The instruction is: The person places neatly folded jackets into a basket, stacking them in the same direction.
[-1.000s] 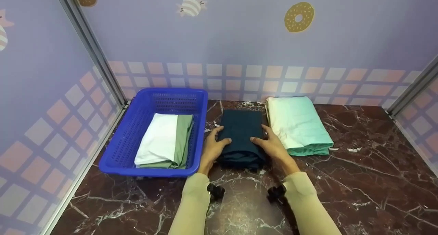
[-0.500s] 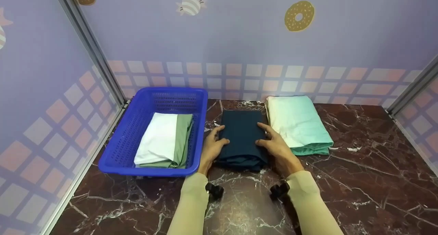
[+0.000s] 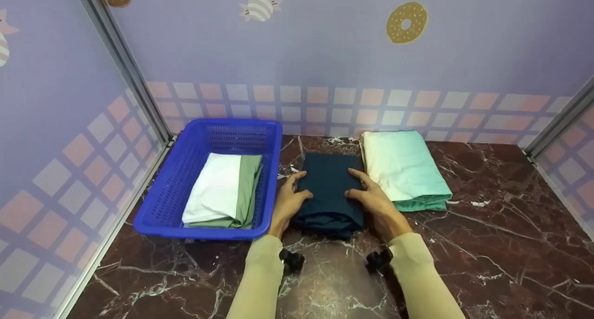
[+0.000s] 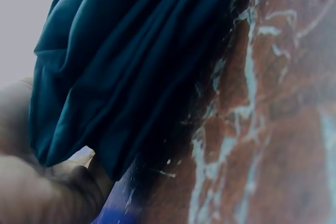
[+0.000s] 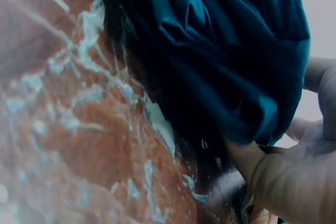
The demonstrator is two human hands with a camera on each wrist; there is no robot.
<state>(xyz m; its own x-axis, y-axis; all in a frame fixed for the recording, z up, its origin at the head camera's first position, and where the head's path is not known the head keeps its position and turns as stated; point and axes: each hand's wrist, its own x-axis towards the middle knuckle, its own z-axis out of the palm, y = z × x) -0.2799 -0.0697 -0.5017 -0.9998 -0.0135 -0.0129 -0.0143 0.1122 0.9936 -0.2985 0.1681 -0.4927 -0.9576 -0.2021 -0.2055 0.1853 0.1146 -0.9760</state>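
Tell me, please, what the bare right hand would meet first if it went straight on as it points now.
Most likely the rectangular, dark navy folded cloth, which the right hand appears to touch.

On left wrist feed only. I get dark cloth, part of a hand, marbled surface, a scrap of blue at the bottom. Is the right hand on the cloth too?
Observer: Yes. Head view shows the right hand at the right side of the dark cloth, thumb tip over its top.
Operator: What's the blue?
Observer: Likely the blue basket; in the head view it stands left of the dark cloth, with a folded white and green cloth in it.
Operator: Anything on the other side?
Observer: A folded pale green cloth lies to the right of the dark one, close by the wall.
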